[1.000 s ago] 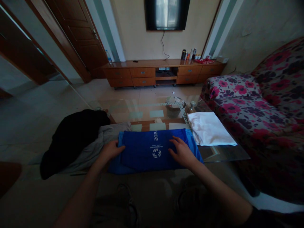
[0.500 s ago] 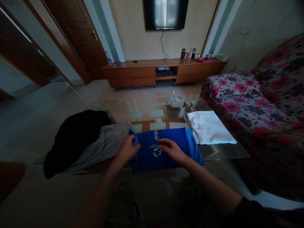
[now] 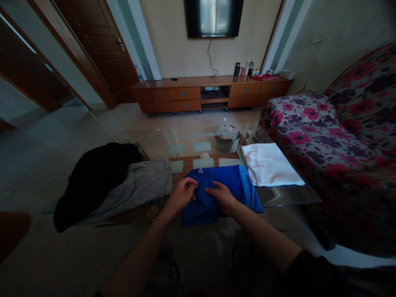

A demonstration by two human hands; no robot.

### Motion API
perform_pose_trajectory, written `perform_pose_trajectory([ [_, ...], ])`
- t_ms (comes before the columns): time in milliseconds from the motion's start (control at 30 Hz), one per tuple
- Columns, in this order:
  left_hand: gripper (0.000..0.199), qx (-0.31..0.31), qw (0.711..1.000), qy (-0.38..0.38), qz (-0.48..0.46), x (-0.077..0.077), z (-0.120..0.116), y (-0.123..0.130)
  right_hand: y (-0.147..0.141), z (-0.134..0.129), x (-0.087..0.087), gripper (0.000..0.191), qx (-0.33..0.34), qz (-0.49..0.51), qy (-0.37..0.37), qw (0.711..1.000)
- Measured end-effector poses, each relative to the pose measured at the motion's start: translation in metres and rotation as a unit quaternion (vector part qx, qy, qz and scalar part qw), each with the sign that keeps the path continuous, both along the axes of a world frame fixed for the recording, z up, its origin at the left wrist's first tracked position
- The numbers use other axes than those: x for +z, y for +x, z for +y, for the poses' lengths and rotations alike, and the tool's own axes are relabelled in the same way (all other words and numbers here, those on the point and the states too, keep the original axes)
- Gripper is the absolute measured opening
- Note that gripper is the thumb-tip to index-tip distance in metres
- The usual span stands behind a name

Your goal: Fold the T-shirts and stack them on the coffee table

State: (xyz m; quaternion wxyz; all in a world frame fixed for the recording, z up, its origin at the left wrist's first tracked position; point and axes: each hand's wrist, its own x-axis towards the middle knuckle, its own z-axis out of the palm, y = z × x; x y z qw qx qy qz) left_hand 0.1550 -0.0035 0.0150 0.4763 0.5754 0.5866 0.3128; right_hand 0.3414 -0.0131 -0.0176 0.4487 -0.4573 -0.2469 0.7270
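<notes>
Garment (image 3: pixel 236 181) on glass table (image 3: pixel 292 198), sofa (image 3: pixel 321 138) near.

Left hand (image 3: pixel 182 193) and right hand (image 3: pixel 223 198) close together, well apart from touching

Both forearms, left (image 3: pixel 150 241) and right (image 3: pixel 264 233), reach forward and slant inward. The left fingers curl toward the thumb. The right thumb points toward the left hand, fingers bent beside it. A dark sleeve (image 3: pixel 312 272) covers the right upper arm.

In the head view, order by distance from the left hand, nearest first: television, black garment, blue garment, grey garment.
1. Blue garment, at the left hand
2. Grey garment, left
3. Black garment, farther left
4. Television, far wall
</notes>
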Motion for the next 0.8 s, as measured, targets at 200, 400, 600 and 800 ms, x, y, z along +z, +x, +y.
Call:
perform_pose_trajectory([
  [200, 0.024, 0.035, 0.999, 0.004, 0.030, -0.008, 0.002, -0.014, 0.015, 0.014, 0.020, 0.047, -0.011, -0.052, 0.075, 0.996],
  [400, 0.025, -0.010, 0.996, -0.017, 0.083, -0.031, -0.002, -0.003, 0.104, 0.028, 0.049, 0.044, -0.050, -0.201, 0.143, 0.968],
  [600, 0.035, -0.036, 0.990, -0.073, 0.111, -0.049, -0.003, 0.023, 0.158, 0.033, 0.011, 0.030, -0.013, -0.537, 0.061, 0.841],
  [800, 0.039, -0.046, 0.988, -0.092, 0.118, -0.051, -0.008, 0.039, 0.159, 0.038, -0.002, 0.045, -0.001, -0.606, 0.074, 0.792],
])
